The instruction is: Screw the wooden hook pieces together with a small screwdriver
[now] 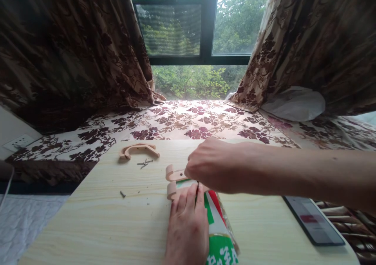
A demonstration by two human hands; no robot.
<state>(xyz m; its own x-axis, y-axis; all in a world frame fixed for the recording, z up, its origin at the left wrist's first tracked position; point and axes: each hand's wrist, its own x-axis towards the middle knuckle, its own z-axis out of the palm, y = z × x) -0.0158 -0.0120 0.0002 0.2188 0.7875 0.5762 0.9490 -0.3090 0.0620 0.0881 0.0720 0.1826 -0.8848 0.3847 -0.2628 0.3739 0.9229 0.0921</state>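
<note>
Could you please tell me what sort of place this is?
Probably a room in a home: floral curtains hang beside a window, a floral cloth is spread before it, and a wall socket shows at the left.

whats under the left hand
The nearer curved wooden piece shows under the fingers; a green, white and red packet sticks out to the right. Whatever lies beneath the left hand itself is covered.

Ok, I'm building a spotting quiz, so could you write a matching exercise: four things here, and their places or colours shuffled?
1. Phone
2. Screw cluster
3. Packet
4. Nearer wooden hook

A. green, white and red
B. partly under the left hand
C. near the table's right edge
D. just in front of the farther curved wooden pieces

Pairs: 1-C, 2-D, 3-A, 4-B
</note>
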